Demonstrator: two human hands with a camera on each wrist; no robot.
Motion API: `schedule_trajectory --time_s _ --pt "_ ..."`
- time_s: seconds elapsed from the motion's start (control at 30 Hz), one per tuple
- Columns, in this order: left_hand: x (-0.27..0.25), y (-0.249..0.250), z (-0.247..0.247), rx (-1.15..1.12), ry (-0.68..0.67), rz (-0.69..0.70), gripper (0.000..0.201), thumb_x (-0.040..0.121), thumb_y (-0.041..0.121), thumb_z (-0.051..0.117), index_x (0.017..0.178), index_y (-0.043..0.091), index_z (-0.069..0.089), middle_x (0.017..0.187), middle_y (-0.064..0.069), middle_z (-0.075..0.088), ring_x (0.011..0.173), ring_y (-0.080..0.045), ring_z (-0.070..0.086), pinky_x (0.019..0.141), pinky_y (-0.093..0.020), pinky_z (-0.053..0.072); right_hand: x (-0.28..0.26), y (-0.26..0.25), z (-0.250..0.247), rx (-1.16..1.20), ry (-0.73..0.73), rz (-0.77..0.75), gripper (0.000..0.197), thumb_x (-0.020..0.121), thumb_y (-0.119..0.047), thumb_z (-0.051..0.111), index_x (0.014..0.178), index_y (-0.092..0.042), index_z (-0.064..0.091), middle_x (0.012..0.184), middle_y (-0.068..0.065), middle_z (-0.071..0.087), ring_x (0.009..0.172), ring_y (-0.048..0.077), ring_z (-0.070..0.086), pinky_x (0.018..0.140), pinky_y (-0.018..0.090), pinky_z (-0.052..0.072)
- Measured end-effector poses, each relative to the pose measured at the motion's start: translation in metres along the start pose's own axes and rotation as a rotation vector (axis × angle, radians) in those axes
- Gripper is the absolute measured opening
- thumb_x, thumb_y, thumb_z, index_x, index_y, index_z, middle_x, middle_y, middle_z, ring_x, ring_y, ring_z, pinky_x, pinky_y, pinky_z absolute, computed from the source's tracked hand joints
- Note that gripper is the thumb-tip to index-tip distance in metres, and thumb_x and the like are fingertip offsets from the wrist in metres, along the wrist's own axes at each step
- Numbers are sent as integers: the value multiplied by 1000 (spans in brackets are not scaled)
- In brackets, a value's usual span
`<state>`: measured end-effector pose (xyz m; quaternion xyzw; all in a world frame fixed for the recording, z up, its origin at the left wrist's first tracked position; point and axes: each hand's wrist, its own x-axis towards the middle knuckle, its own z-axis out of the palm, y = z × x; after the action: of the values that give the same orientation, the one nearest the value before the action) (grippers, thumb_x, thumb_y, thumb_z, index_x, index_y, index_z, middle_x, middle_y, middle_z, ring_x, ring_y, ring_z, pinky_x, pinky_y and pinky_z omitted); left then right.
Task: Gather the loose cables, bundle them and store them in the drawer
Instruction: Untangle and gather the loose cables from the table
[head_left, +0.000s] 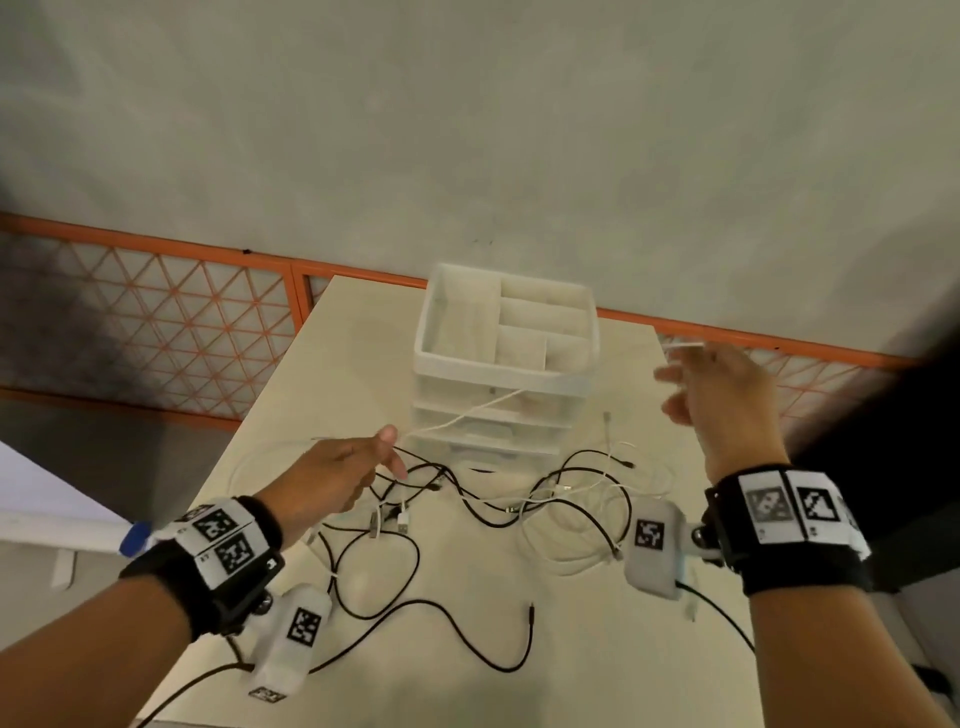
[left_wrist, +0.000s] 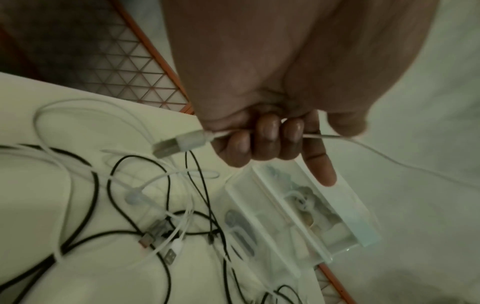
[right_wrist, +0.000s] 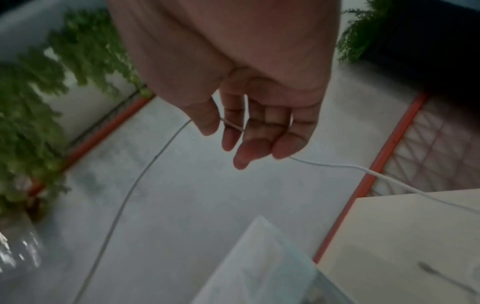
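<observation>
My left hand (head_left: 358, 470) hovers low over the table and grips a white cable (head_left: 467, 413) just behind its USB plug (left_wrist: 176, 144), with the fingers (left_wrist: 265, 142) curled round it. The cable rises to my right hand (head_left: 722, 400), which is lifted beside the white drawer unit (head_left: 431, 358). There the cable (right_wrist: 337, 165) threads past the thumb and across nearly straight fingers (right_wrist: 249, 144). A tangle of black cables (head_left: 415, 608) and white cables (head_left: 571, 545) lies in front of the drawers. All the drawers look pushed in.
The cream table (head_left: 467, 675) is narrow, and an orange lattice railing (head_left: 156, 322) runs behind it. Small items show inside the translucent drawers (left_wrist: 298, 216). Green plants (right_wrist: 39, 102) hang beyond the floor on the far side.
</observation>
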<state>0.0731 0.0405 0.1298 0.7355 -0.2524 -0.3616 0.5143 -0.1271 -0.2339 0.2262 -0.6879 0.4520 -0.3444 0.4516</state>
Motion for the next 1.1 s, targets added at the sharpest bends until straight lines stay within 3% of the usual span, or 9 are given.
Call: schedule_trajectory --time_s 0.2,0.33,0.4,0.47,0.67,0.77,0.87,0.97,1.1 --pt "1 -16 19 369 15 16 41 100 36 49 79 11 73 51 16 55 49 4 47 56 -12 36 7 -16 -2 164 7 -261 18 89 -21 52 100 -20 67 101 6 68 62 21 62 61 30 48" --pt "3 -18 24 322 78 20 31 102 18 46 81 8 67 61 11 53 40 4 44 45 -12 33 10 44 7 -134 -195 -17 40 91 -13 51 124 -36 55 135 2 58 74 23 69 68 39 52" --pt "4 -18 26 265 120 27 27 101 14 46 82 9 65 60 11 51 38 2 42 42 -11 32 -4 72 13 -354 -269 92 68 87 -10 54 143 -44 38 134 3 58 95 30 69 85 44 54" --pt "6 -17 30 232 120 29 25 99 12 48 82 12 66 57 9 52 38 -1 41 42 -14 34 -28 82 27 -422 -281 75 69 89 -10 55 148 -40 38 118 1 67 97 27 67 92 40 52" --pt "12 -3 42 267 102 83 20 96 16 53 82 19 66 64 7 66 52 -2 52 52 -22 46 -94 96 91 -327 -602 -147 33 89 -17 66 112 -40 60 82 -9 67 70 -4 59 67 7 44" --pt "13 -8 34 331 187 30 17 94 19 53 84 20 66 70 7 66 65 -10 58 54 -20 43 -113 128 121 -541 -802 -145 9 86 -30 66 85 -37 61 85 -11 68 80 0 62 79 21 53" --pt "7 -23 29 523 110 -66 17 90 26 58 78 17 65 74 5 62 74 -17 57 54 -21 36 -127 158 140 -823 -945 -61 18 84 -41 62 101 -37 62 109 -10 66 105 14 62 95 32 51" --pt "2 -45 29 485 77 -201 23 91 29 56 77 16 69 75 -1 62 72 -19 55 54 -24 35 -133 173 149 -954 -931 -32 28 84 -39 63 111 -31 64 120 -6 61 111 21 61 94 31 49" --pt "-7 -67 33 484 18 -224 21 92 28 54 76 24 66 82 -3 63 82 -24 59 63 -25 38 -135 173 158 -1126 -959 -95 29 79 -37 61 101 -21 70 109 2 68 99 26 67 86 34 56"
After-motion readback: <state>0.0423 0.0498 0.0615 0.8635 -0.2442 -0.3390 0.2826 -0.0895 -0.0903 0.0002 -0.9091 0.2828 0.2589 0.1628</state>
